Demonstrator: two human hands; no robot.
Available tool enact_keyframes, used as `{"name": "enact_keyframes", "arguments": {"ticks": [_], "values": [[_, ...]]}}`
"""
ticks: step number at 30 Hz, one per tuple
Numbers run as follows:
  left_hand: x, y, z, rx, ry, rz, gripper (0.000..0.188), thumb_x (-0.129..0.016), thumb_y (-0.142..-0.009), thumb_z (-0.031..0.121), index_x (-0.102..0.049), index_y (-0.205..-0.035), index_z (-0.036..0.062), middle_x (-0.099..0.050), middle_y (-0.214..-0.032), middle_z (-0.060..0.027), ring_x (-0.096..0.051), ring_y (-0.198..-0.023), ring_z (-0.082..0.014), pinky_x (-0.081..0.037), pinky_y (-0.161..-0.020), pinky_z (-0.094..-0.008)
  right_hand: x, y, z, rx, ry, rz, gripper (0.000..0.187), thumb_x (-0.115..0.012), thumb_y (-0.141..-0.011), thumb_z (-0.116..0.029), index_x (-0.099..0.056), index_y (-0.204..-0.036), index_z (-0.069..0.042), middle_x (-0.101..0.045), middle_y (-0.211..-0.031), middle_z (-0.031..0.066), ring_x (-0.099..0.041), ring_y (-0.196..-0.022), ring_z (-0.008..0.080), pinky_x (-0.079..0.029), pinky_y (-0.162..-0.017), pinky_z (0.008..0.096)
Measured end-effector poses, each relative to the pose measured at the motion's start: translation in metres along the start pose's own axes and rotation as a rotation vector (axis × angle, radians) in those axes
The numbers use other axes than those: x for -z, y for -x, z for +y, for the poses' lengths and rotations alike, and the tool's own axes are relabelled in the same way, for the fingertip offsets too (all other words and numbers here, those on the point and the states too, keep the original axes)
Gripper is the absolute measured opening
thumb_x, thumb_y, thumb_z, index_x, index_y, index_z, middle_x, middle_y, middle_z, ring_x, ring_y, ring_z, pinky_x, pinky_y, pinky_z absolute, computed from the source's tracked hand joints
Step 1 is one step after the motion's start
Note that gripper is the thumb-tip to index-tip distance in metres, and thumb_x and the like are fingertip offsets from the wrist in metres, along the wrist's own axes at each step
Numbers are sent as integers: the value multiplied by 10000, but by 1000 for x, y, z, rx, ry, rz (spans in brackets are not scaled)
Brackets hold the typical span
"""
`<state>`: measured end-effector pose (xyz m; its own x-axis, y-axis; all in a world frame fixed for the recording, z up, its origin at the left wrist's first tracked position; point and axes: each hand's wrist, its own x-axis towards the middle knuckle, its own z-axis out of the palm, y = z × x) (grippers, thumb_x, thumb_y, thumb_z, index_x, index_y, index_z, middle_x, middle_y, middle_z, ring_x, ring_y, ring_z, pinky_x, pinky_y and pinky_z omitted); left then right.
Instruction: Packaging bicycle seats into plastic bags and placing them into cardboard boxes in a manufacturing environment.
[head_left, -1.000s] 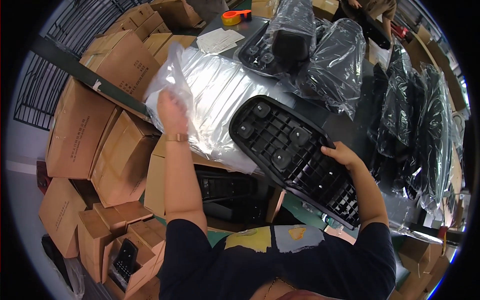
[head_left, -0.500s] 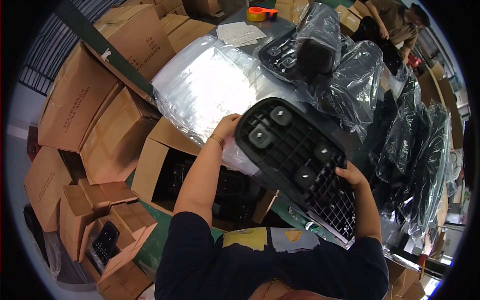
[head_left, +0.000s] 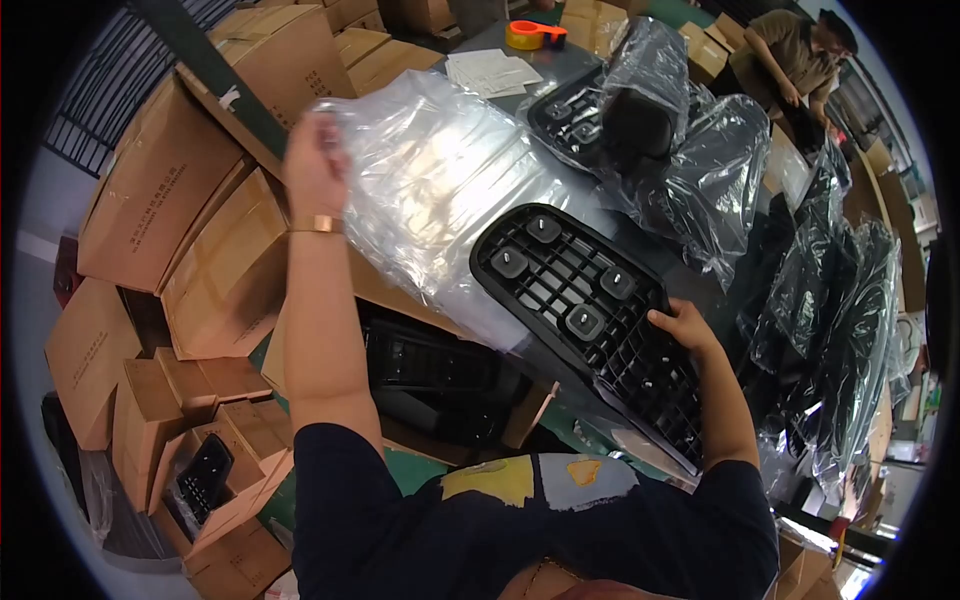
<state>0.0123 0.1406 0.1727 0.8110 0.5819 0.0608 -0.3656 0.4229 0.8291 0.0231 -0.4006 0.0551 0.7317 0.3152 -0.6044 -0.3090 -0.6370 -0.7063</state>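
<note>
A long black plastic panel (head_left: 560, 280) with a ribbed grid and several square, bolted pads lies tilted across the table's near side. My right hand (head_left: 685, 328) grips its right edge, thumb on top. Its far end rests over a stack of clear plastic bags (head_left: 440, 170). At the stack's left corner, my left hand (head_left: 318, 165) is closed on the edge of a clear plastic bag, which looks rumpled and raised there. Motion blurs those fingers a little.
Below my left arm an open carton (head_left: 400, 440) holds black parts. Bagged black parts (head_left: 705, 170) crowd the table's right side. Orange tape dispenser (head_left: 535, 35) and paper sheets (head_left: 490, 72) lie at the back. Cartons (head_left: 165, 215) are piled left. Another person (head_left: 790, 55) stands far right.
My left hand has left the panel's far end and moved left to the bags' corner. The panel has been lowered onto the bags, with my right hand still holding it.
</note>
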Motion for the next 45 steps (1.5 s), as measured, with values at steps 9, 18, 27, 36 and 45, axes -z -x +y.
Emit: {"name": "enact_keyframes", "arguments": {"ticks": [9, 18, 27, 36, 45], "values": [[-32, 67, -68, 228, -393, -187, 193, -489, -916, 226, -593, -858, 74, -598, -770, 1, -445, -509, -38, -376, -489, -185, -121, 0, -200, 931, 445, 463, 821, -737, -670, -337, -348, -1344, -78, -483, -1250, 166, -460, -1165, 314, -408, -940, 378], [23, 111, -83, -217, -1360, -46, 238, -639, -784, 267, -538, -858, 65, -566, -689, -122, -554, -649, -300, -437, -601, -356, -126, -174, -250, 507, 558, 592, 177, -564, -781, -276, -630, -882, -147, -661, -878, 128, -631, -837, 325, -495, -713, 420], [107, 116, -160, 699, -438, 312, 293, -510, -908, 312, -512, -958, 24, -624, -913, -95, -574, -631, -150, -453, -462, -305, -96, -178, -244, 359, -802, -174, 117, -562, -858, -88, -519, -967, -82, -618, -828, 50, -543, -579, 87, -482, -517, 210], [46, 149, -181, 251, -162, 245, 384, -451, -936, 371, -547, -943, 0, -636, -845, -117, -619, -720, -209, -512, -684, -341, -87, -176, -198, 718, 913, 176, 362, -588, -828, -400, -576, -829, -38, -623, -848, 171, -589, -802, 356, -465, -706, 409], [-1, 191, -168, 71, -1247, 8, 580, -423, -872, 529, -392, -1141, 17, -621, -802, -236, -590, -817, -427, -447, -693, -483, -76, -152, -152, 573, 822, 11, 454, -432, -890, -443, -598, -985, -32, -605, -970, 249, -566, -913, 429, -447, -812, 458]]}}
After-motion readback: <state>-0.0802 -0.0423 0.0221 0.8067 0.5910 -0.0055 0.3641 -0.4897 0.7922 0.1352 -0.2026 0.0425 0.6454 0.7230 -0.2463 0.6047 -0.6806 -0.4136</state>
